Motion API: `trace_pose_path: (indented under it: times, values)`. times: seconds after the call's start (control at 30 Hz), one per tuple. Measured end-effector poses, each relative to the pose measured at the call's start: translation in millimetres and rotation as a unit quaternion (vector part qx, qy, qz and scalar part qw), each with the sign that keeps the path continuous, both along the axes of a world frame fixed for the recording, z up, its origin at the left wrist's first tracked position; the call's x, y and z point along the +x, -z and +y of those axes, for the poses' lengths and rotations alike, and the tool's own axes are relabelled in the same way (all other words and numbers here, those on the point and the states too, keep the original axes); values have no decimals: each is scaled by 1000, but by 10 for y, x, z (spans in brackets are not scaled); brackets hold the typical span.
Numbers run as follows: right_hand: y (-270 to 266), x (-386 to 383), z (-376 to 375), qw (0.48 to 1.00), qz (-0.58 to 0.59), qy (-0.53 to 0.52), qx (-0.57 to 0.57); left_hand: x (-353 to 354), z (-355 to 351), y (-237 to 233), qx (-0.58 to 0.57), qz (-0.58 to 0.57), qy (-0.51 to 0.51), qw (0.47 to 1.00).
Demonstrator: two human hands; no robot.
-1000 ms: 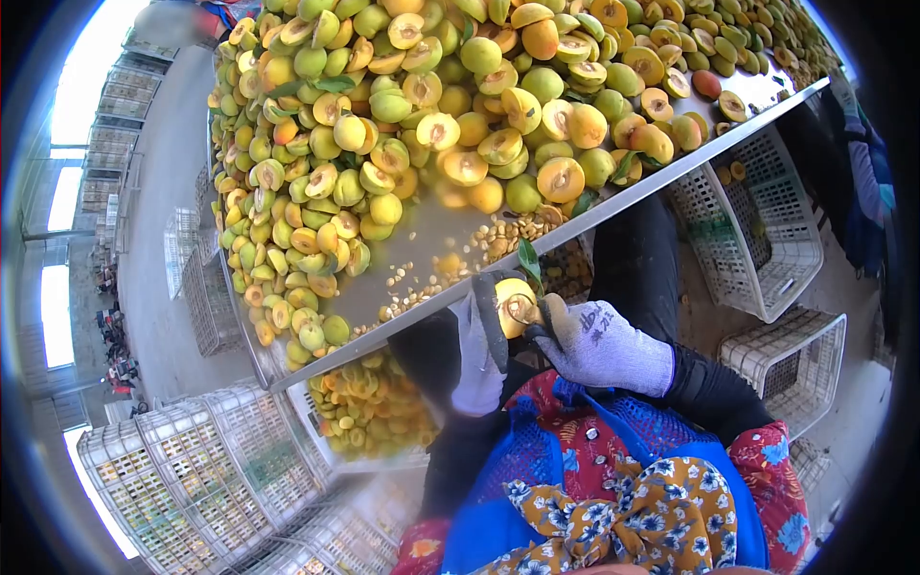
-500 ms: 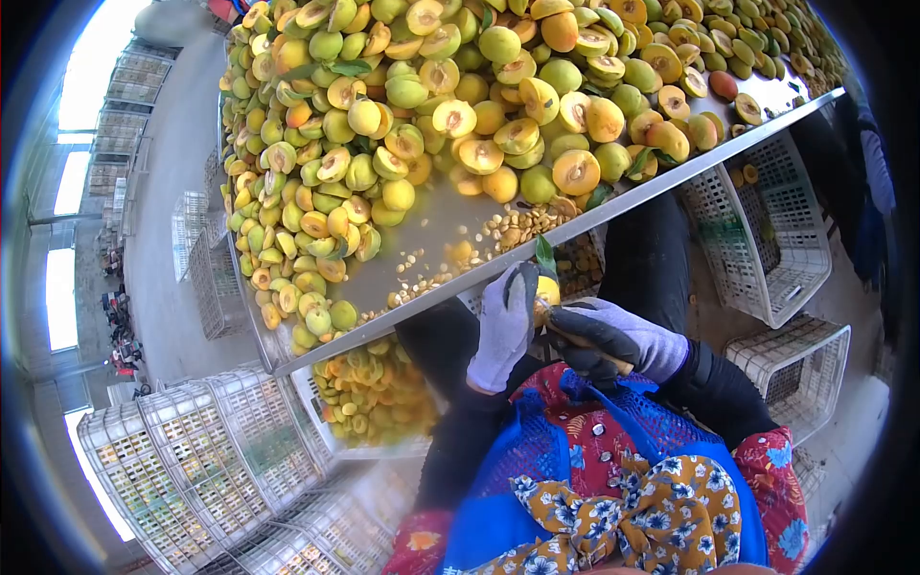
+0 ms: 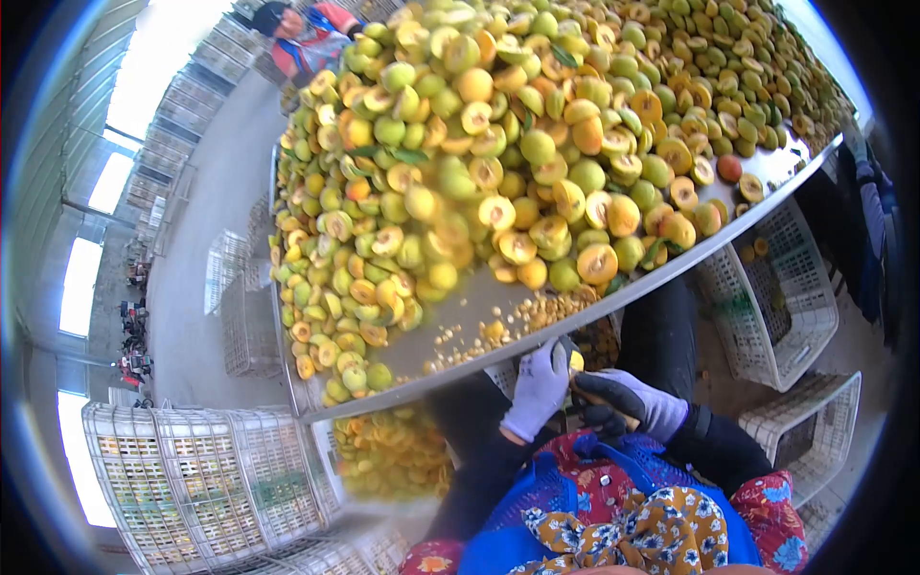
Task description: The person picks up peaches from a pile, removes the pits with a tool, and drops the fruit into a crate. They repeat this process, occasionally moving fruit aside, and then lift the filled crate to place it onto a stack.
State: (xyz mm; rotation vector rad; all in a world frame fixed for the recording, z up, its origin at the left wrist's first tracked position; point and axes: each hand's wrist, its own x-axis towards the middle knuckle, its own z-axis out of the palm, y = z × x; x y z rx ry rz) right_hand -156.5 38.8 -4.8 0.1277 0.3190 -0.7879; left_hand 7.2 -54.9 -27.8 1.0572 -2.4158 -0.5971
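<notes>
Gripping a yellow fruit (image 3: 576, 360) low in front of a blue mesh apron (image 3: 575, 479): left hand (image 3: 539, 388), grey glove, closed round it from the side. Right hand (image 3: 628, 402), dark-palmed glove, clenched and touching the fruit; what is inside that fist is hidden. Only a sliver of fruit shows, so its long axis and stem end cannot be told.

Fruit sits just below the rim of the metal table (image 3: 460, 321), with little gap above the knuckles. Loose pits (image 3: 541, 311) lie on the table along that edge. Blurred halved fruit (image 3: 393, 450) under the table at left; white crate (image 3: 767, 287) to the right. Beyond, a fruit heap (image 3: 498, 144), whole and halved, cut off at the top. Stacked crates (image 3: 192, 479) at far left. A person (image 3: 307, 38) beyond the table, mostly cut off.
</notes>
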Motion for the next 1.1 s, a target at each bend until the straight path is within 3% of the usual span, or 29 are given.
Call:
trace_pose_path:
  times: [0.07,0.13,0.17,0.23,0.27,0.3,0.4,0.47,0.53,0.57,0.63,0.7,0.8,0.83,0.93,0.97,1.03,1.07,1.1]
  values:
    - [58,-34,-19,999,-51,1,5,-42,-14,-6,108,110,-29,988]
    - [-53,-78,-57,995,-96,-4,-30,-136,41,-248,16,161,-65,985]
    - [-185,-85,-75,995,47,-12,-90,-140,61,-289,27,190,-67,979]
    - [-443,-52,-101,925,322,-23,-198,-182,70,-208,93,151,-93,980]
    - [-428,-37,-83,934,307,-25,-184,-162,50,-129,128,128,-103,978]
    - [-385,-34,-52,941,293,-28,-169,-82,-53,-20,134,82,10,988]
    - [-169,-56,38,980,169,-39,-99,16,-113,20,308,110,82,941]
    - [-127,-30,87,998,42,-32,-22,40,-52,-69,176,107,109,972]
    - [-147,-54,101,998,34,-39,-29,27,-43,-161,244,117,85,959]
    - [-160,-45,134,998,27,-42,-29,71,-59,-48,158,78,126,976]
    - [-318,-54,121,988,133,-54,-57,144,-127,284,-16,5,204,979]
    - [-300,-94,124,971,205,-71,-102,142,-144,286,-13,-11,238,971]
    - [-263,-107,119,836,451,-104,-296,107,-162,307,16,-55,271,961]
    - [-317,-96,117,823,496,-171,-217,100,-158,313,31,-74,278,957]
    - [-230,-25,168,741,581,-195,-275,59,-171,156,83,-54,326,940]
    - [-302,-31,159,752,568,-214,-256,63,-166,150,103,-51,318,941]
    - [-111,5,188,740,595,-150,-276,67,-163,142,141,-45,302,942]
    - [-141,23,171,732,607,-118,-286,43,-142,95,258,25,236,936]
    - [-206,-18,159,769,561,-78,-296,-1,-104,21,369,94,166,910]
